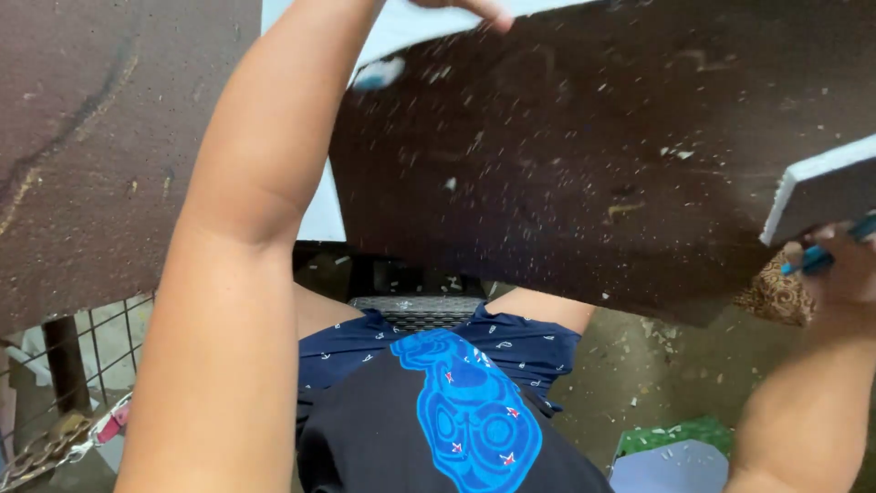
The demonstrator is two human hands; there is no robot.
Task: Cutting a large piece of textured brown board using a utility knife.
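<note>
A dark brown board (584, 155), speckled with pale chips and dust, lies in front of me. My left arm stretches up across it, and only the fingertips of my left hand (474, 9) show at the top edge, resting by the board's far rim. My right hand (835, 269) at the right edge grips a thin blue tool (826, 256), a pen or blade. Just above it sits a piece with a thick white edge and a dark face (821, 187).
Another brown board surface (100, 137) fills the left. Below it stand a metal grid and a chain (55, 438). A dusty floor with green and pale blue sheets (675, 447) lies at the lower right. My lap is under the board.
</note>
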